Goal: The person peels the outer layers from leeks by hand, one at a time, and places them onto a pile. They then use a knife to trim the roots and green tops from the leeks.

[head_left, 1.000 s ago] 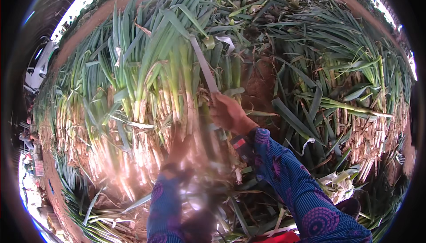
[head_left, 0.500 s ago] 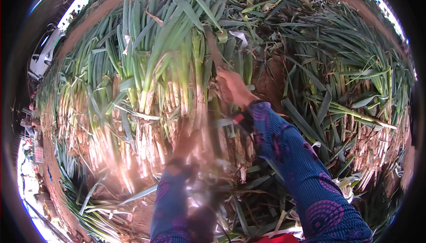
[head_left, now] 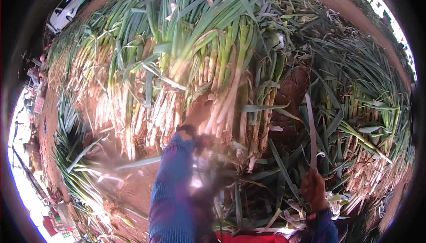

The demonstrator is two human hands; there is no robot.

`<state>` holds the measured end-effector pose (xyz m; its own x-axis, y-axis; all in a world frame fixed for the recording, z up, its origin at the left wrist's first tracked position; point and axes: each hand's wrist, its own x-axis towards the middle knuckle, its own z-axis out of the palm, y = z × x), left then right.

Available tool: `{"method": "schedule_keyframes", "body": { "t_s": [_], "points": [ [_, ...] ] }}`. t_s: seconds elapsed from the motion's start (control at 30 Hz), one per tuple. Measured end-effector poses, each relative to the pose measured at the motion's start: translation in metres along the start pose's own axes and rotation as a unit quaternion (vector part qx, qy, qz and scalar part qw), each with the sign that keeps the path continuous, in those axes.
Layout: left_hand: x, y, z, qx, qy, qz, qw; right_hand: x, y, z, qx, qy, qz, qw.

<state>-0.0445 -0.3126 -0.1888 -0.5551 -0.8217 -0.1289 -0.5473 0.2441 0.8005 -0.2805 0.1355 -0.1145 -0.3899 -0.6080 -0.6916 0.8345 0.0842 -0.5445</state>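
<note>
My left hand (head_left: 200,112), blurred by glare, is closed round the white stems of a small bunch of long green onions (head_left: 227,103), at the front of a big heap. Their roots hang just right of my wrist, and the green tops lean over the stalks behind. To the right, my right hand (head_left: 314,189) grips the handle of a knife (head_left: 311,129). Its long, narrow blade points up and away, apart from the bunch. The hand hides most of the handle.
A row of green onions (head_left: 113,83) lies along the left, another pile (head_left: 361,132) along the right. Loose leaves (head_left: 284,181) litter the ground before me. Bare brown soil (head_left: 290,94) shows between the piles. A white car (head_left: 70,9) stands far left.
My right hand has drawn the knife away from the bunch, down and to the right. The view has shifted left, and my left hand still holds the stems, whose tops now lean right.
</note>
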Motion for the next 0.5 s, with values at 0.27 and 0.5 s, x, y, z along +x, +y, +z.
{"method": "schedule_keyframes", "body": {
  "t_s": [0.27, 0.5],
  "points": [
    [0.027, -0.062, 0.013, 0.156, 0.148, 0.002, 0.977, -0.047, 0.054, -0.048, 0.037, 0.031, 0.06, 0.997],
    [0.021, -0.03, -0.017, 0.046, 0.218, -0.112, 0.968, -0.057, 0.067, -0.056, 0.011, 0.057, 0.055, 0.997]
  ]
}}
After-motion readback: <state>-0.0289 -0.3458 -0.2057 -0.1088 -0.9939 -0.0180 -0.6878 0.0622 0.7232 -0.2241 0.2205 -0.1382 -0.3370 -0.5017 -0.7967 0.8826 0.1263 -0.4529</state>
